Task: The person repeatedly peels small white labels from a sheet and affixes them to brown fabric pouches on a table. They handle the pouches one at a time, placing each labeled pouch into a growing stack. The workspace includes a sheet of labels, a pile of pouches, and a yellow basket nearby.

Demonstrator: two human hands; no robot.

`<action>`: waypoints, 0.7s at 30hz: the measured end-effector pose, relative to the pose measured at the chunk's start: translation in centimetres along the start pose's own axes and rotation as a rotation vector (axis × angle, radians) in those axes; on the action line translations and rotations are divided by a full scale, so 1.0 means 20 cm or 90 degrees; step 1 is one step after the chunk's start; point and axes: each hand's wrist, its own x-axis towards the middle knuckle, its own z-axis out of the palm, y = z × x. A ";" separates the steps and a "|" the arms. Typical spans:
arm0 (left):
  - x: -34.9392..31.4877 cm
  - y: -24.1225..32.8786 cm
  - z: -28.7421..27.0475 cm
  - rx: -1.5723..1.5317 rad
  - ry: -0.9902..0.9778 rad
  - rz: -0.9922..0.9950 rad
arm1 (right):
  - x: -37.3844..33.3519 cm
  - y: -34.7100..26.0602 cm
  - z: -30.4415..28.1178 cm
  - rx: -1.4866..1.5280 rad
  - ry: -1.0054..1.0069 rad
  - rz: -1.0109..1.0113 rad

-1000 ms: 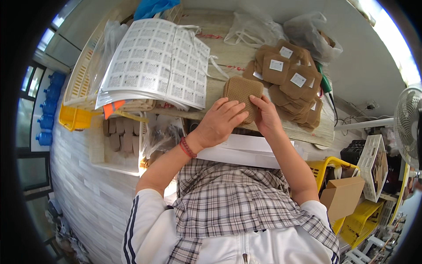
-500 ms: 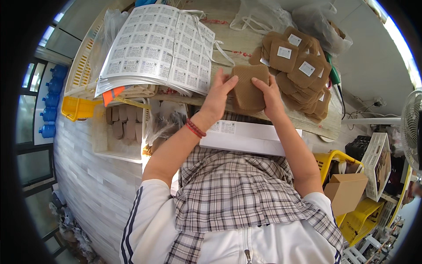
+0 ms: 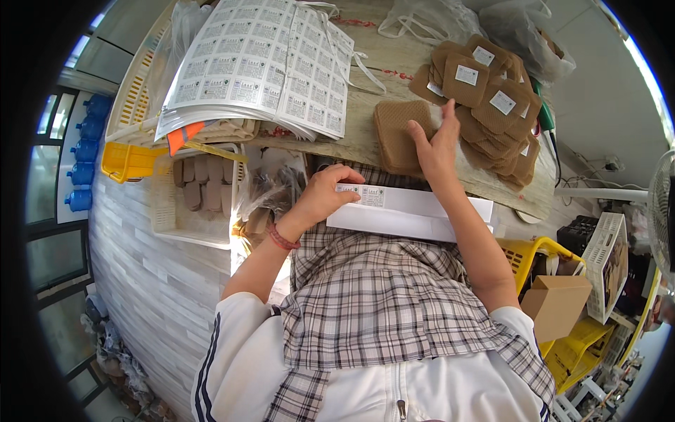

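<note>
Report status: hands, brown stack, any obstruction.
Left hand at label strip's left end. Right hand open at brown stack's right edge. Stack on table. No obstruction visible.

Printed labels, the lettering too fine for me to read.
I find it on white sheets [image 3: 246, 63], a white strip [image 3: 404, 200] and stickers [image 3: 467, 74] on brown pads [image 3: 486, 115].

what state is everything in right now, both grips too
brown pad stack: piled, top unlabelled
label strip: mostly blank, printed labels at left end
left grip: curved open over those labels
right grip: spread, thumb over the stack
labelled brown pads: heaped, overlapping
label sheets: piled, front edges uneven
clear plastic bag: crumpled
white crate: holding brown pieces
fan: cannot tell if running
</note>
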 end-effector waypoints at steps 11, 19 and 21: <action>-0.06 -0.04 0.04 -0.045 0.069 0.030 | -0.37 -0.21 -0.23 -0.023 -0.210 -0.176; -0.06 -0.03 0.04 -0.064 0.081 0.012 | -0.41 -0.19 -0.18 0.043 -0.185 -0.159; -0.06 -0.02 0.04 -0.074 0.075 -0.002 | -0.42 -0.19 -0.18 0.041 -0.170 -0.179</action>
